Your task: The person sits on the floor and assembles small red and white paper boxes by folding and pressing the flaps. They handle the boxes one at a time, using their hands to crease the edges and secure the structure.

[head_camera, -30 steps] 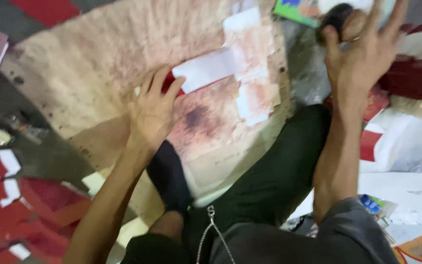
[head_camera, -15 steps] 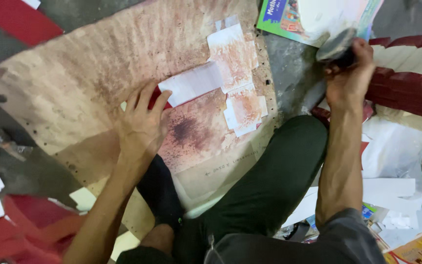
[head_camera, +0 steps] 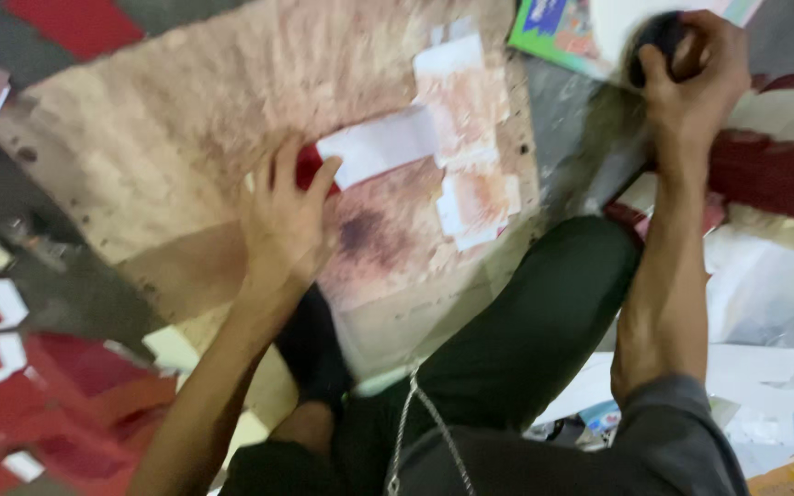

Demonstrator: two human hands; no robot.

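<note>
While a stained board (head_camera: 186, 147) fills most of the floor ahead, the person's dark-trousered leg (head_camera: 526, 331) stretches along its near right edge. Red and white paper scraps (head_camera: 11, 367) litter the near left. The left hand (head_camera: 282, 220) lies flat on the board, fingers spread, pressing a red piece (head_camera: 308, 165) beside a white slip (head_camera: 380, 144). Far right, the right hand (head_camera: 691, 78) is closed around a dark round object (head_camera: 656, 37), over a green booklet (head_camera: 562, 32).

Matt stained wood board (head_camera: 186, 119); white paper slip (head_camera: 379, 147); glossy booklet (head_camera: 558, 32).
</note>
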